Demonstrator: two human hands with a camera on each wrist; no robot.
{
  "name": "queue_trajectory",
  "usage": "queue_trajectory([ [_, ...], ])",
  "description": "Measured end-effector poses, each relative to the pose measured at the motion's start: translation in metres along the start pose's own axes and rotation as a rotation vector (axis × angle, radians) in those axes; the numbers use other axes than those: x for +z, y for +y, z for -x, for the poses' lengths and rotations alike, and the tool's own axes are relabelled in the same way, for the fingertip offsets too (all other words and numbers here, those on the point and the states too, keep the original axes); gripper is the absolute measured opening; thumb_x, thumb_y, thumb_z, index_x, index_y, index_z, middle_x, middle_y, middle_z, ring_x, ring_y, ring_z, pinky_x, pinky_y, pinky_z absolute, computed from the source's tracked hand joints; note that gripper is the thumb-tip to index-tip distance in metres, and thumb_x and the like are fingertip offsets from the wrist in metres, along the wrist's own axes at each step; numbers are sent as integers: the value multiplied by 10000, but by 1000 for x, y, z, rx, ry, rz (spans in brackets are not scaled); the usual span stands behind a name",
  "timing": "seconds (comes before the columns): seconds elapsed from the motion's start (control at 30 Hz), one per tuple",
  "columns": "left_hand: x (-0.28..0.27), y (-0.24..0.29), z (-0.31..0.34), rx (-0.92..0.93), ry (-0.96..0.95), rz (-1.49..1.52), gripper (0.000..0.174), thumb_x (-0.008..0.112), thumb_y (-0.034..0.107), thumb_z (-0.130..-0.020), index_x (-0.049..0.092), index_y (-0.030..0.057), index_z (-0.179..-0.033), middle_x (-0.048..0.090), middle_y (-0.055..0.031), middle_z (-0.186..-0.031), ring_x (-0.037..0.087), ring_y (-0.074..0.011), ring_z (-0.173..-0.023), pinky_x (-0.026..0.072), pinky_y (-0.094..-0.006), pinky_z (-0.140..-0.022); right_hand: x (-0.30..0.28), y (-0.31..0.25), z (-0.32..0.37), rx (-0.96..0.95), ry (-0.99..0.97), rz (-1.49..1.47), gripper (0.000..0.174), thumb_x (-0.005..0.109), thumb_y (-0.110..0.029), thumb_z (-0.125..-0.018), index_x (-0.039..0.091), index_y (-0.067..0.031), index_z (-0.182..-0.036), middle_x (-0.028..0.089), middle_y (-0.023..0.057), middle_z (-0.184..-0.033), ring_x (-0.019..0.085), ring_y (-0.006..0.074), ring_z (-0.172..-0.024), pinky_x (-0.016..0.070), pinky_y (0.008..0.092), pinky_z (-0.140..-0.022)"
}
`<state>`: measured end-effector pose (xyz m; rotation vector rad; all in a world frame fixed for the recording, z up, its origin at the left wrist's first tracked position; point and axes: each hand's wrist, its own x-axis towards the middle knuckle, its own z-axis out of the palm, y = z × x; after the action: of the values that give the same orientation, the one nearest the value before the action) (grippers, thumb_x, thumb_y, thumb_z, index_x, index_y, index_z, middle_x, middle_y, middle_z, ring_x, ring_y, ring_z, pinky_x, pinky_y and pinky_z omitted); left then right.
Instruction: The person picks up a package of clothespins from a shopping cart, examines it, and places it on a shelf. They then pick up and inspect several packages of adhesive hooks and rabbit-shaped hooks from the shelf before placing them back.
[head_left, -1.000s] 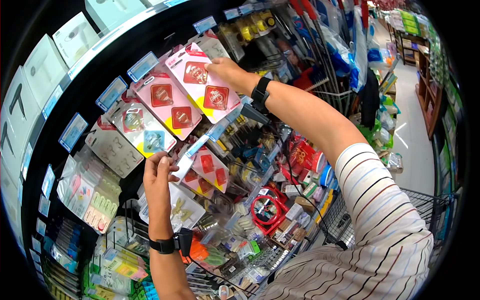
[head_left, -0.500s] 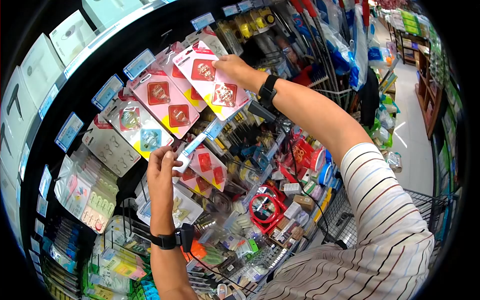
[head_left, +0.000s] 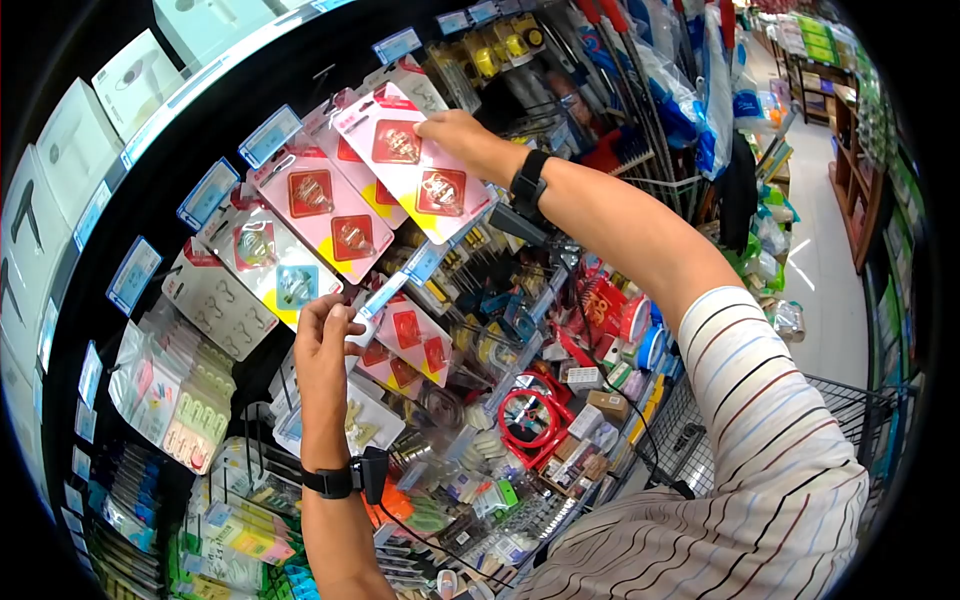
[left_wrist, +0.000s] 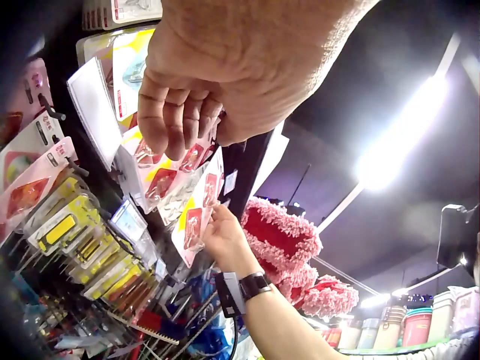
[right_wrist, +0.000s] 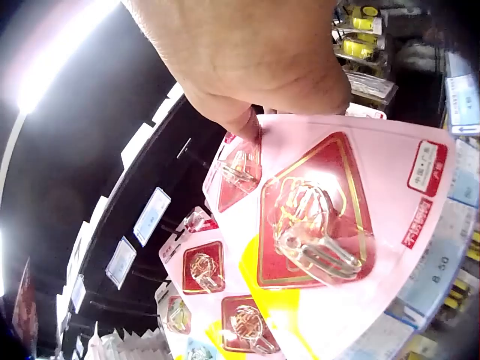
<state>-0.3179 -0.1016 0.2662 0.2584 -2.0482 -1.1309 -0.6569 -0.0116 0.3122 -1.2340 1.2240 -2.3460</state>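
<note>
My right hand (head_left: 462,140) pinches the edge of a pink card of wall hooks (head_left: 418,168), with the thumb on its front. In the right wrist view, two clear-and-metal hooks on red diamond pads show on that card (right_wrist: 315,225). Beside it hangs a matching pink hook card (head_left: 330,218), then a white hook card (head_left: 270,268) with a blue pad. My left hand (head_left: 326,345) is just below the white card, its fingers loosely bent and nothing held. In the left wrist view, the left hand's fingers (left_wrist: 172,124) hang curled downward.
Blue price tags (head_left: 270,135) jut out along the rack. A metal-hook card (head_left: 222,305) and bagged clips (head_left: 175,400) hang at left. Lower down are more red hook cards (head_left: 405,345) and a red round-framed mirror (head_left: 530,418). A shopping cart (head_left: 700,440) stands at right.
The held hook card first swung right, away from the hanging cards, uncovering another pink card behind, then shifted slightly back left. My left hand has moved little.
</note>
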Motion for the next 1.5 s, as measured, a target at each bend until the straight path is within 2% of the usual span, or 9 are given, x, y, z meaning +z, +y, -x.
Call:
queue_trajectory([
  [0.53, -4, -11, 50, -42, 85, 83, 315, 565, 276, -998, 562, 22, -1185, 612, -63, -1008, 608, -131, -849, 490, -258, -672, 33, -9, -37, -48, 25, 111, 359, 609, -203, -931, 609, 80, -1153, 673, 137, -1025, 659, 194, -860, 560, 328, -728],
  [0.73, -5, -38, 89, -131, 129, 139, 275, 544, 218, -1006, 560, -6, -1164, 620, -88, -1012, 623, -144, -844, 513, -266, -657, 25, -7, -43, -166, -122, 161, 323, 631, -197, -934, 630, 70, -1116, 680, 149, -1058, 666, 198, -873, 572, 340, -734],
  [0.77, -5, -42, 96, -144, 129, 158, 278, 547, 220, -1005, 560, -7, -1165, 621, -88, -1014, 623, -144, -845, 514, -267, -657, 31, -3, -53, -44, -51, 34, 321, 632, -192, -932, 634, 72, -1115, 690, 153, -1043, 675, 201, -859, 572, 341, -733],
  [1.1, -6, -79, 160, -333, 183, 211, 284, 543, 222, -1011, 554, -13, -1169, 626, -82, -1007, 615, -134, -847, 497, -257, -668, 27, 52, -114, -222, -32, 293, 296, 643, -225, -912, 702, 42, -1025, 709, 120, -865, 672, 202, -706, 542, 345, -631],
  [1.13, -7, -84, 165, -342, 182, 214, 284, 542, 222, -1012, 555, -15, -1168, 626, -83, -1007, 614, -134, -847, 497, -257, -668, 36, 38, -106, -93, -90, 324, 330, 630, -243, -928, 665, 39, -1096, 698, 124, -957, 673, 200, -840, 542, 338, -741],
  [1.23, -6, -89, 177, -375, 193, 231, 280, 543, 227, -1011, 562, -8, -1163, 629, -80, -1000, 615, -132, -841, 496, -257, -659, 36, 50, -110, -171, -66, 341, 293, 596, -185, -928, 663, 84, -1025, 685, 142, -879, 654, 237, -799, 500, 393, -652],
  [1.27, -6, -94, 181, -388, 198, 241, 277, 549, 231, -1009, 567, 0, -1162, 629, -73, -993, 617, -131, -836, 494, -256, -651, 33, 49, -107, -99, -94, 144, 293, 611, -137, -907, 650, 105, -1067, 690, 142, -923, 654, 224, -816, 515, 381, -670],
  [1.37, -7, -101, 192, -407, 206, 251, 268, 553, 239, -1007, 575, 14, -1152, 627, -65, -989, 617, -130, -828, 493, -259, -646, 41, 33, -73, -244, -10, 233, 284, 631, -110, -889, 648, 101, -1080, 692, 142, -944, 654, 225, -817, 527, 364, -690],
  [1.5, -7, -105, 203, -424, 203, 251, 262, 554, 252, -1007, 580, 26, -1138, 623, -59, -997, 612, -127, -828, 492, -263, -654, 41, 24, -47, -203, -25, 282, 332, 664, -126, -876, 630, 65, -1146, 684, 137, -1020, 649, 227, -876, 531, 368, -747],
])
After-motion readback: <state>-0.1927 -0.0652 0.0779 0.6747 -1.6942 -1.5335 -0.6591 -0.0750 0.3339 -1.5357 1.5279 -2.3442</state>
